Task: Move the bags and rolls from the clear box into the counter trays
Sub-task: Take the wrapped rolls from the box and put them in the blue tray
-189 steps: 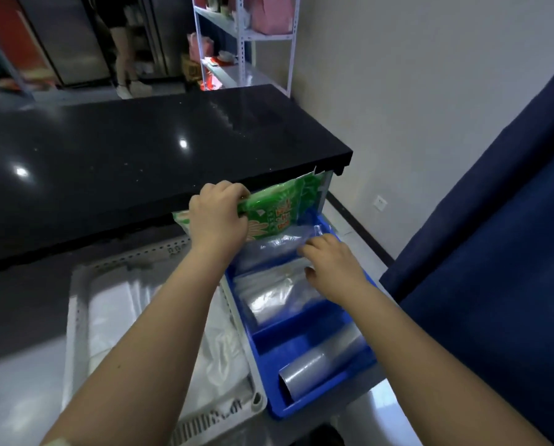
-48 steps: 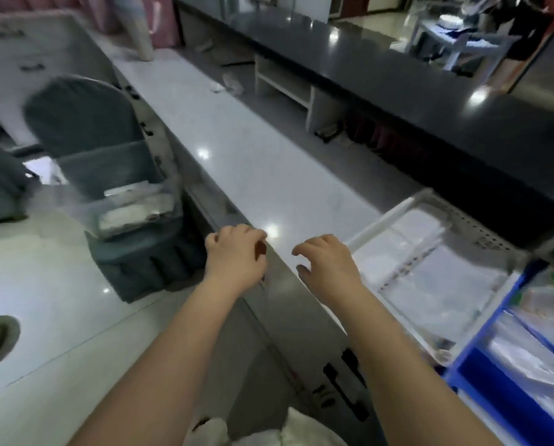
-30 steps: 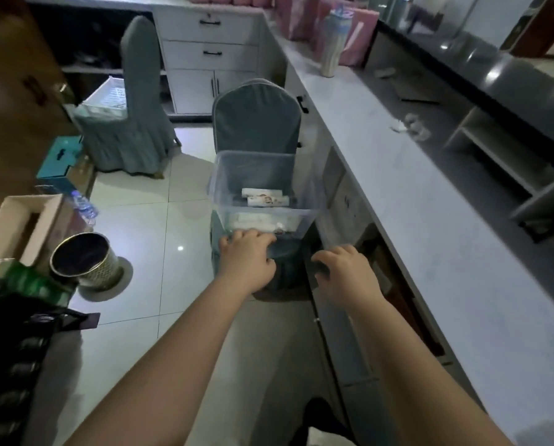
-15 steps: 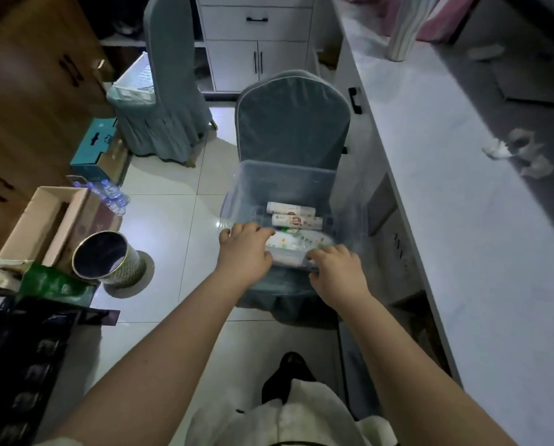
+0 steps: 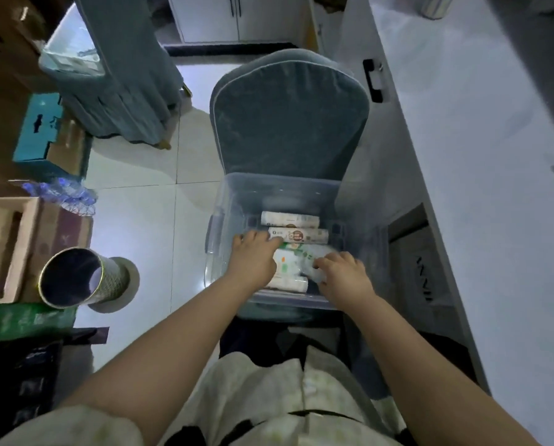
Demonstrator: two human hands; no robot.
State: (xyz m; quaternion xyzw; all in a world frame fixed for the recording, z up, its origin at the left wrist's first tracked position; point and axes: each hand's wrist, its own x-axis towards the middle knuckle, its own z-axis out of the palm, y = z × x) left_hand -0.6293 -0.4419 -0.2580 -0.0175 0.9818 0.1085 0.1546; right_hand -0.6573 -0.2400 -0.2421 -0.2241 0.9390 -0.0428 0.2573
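The scene was dim with a cold bluish cast. The glossy white floor tiles [image 5: 147, 226] and the long white countertop [image 5: 462, 156] held the palest light, in soft patches without hard glare. A faint round shadow ringed the cylindrical metal waste bin [image 5: 76, 278]. The clear plastic box [image 5: 279, 188] looked hazy, its walls milky. The green-and-white plastic bag [image 5: 293, 262], pinched by the right hand [image 5: 345, 276], showed small glints and print too soft to read. Wide-angle distortion bent the counter edge, and the corners were smeared and murky.
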